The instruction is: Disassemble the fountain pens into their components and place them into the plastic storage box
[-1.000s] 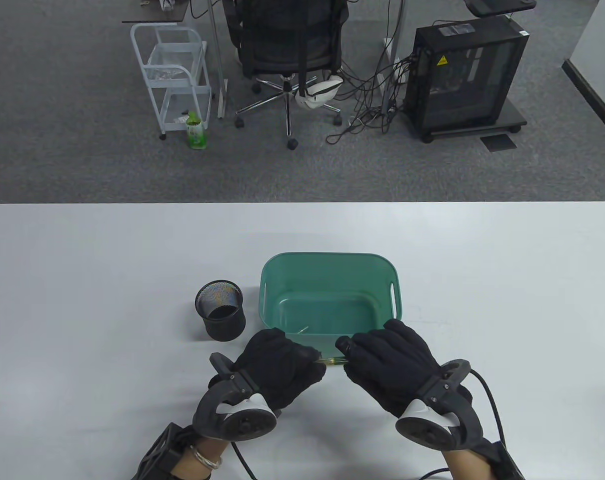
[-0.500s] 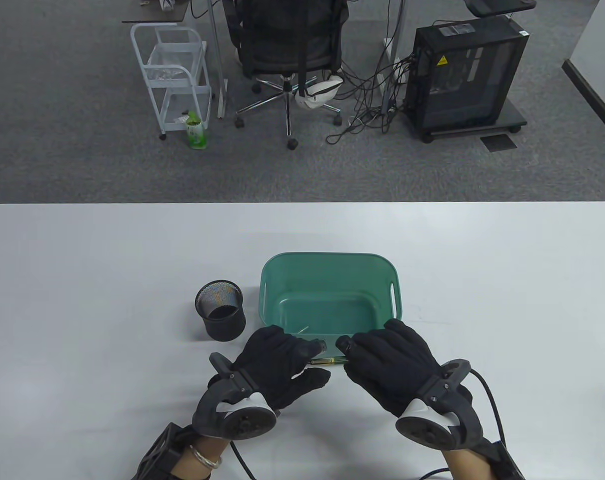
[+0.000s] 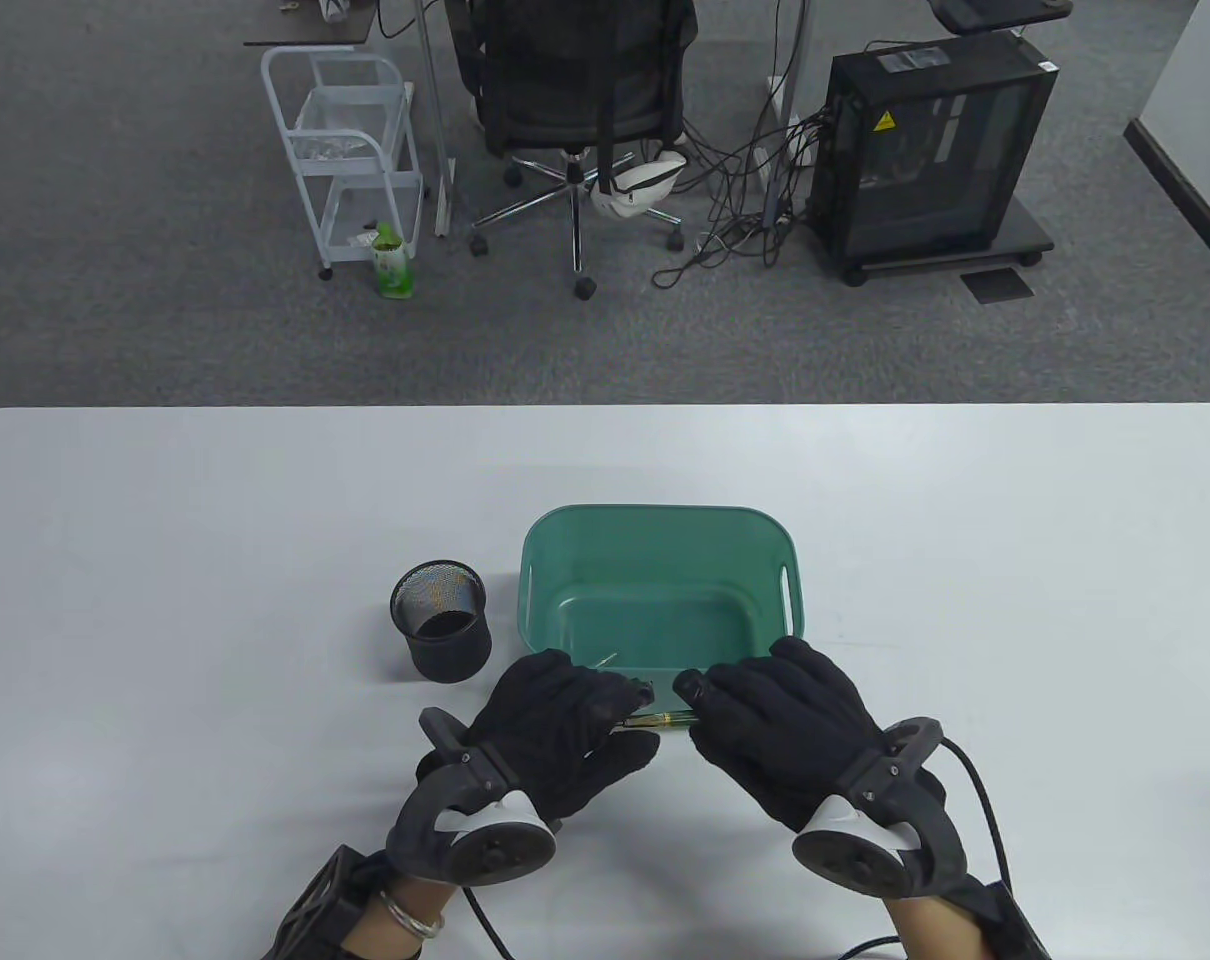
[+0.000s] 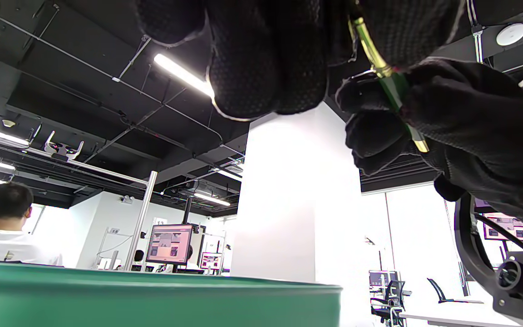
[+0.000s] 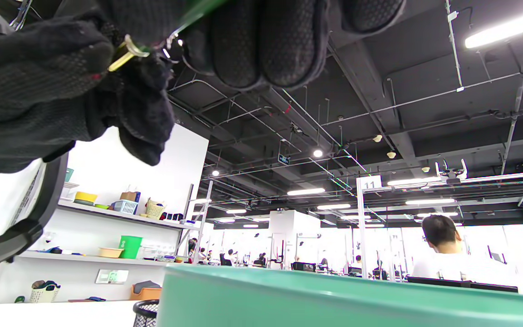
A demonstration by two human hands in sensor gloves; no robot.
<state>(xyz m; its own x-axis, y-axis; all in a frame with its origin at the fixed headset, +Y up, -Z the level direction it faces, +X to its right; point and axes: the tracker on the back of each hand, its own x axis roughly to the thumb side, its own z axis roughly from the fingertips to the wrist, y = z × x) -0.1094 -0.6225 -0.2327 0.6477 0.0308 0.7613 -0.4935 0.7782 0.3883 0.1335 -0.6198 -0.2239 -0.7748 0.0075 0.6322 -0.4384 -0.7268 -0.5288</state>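
Both gloves hide the ends of the green pen [image 3: 658, 720]; the small piece [image 3: 606, 659] in the box is too small to tell.

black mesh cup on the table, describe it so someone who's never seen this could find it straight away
Start at the white table and find the green plastic storage box near its middle. Just left of that box, apart from it, stands the black round wire-mesh pen cup, upright with its mouth open. It is the only dark, see-through mesh container there; the box is solid green and rectangular.
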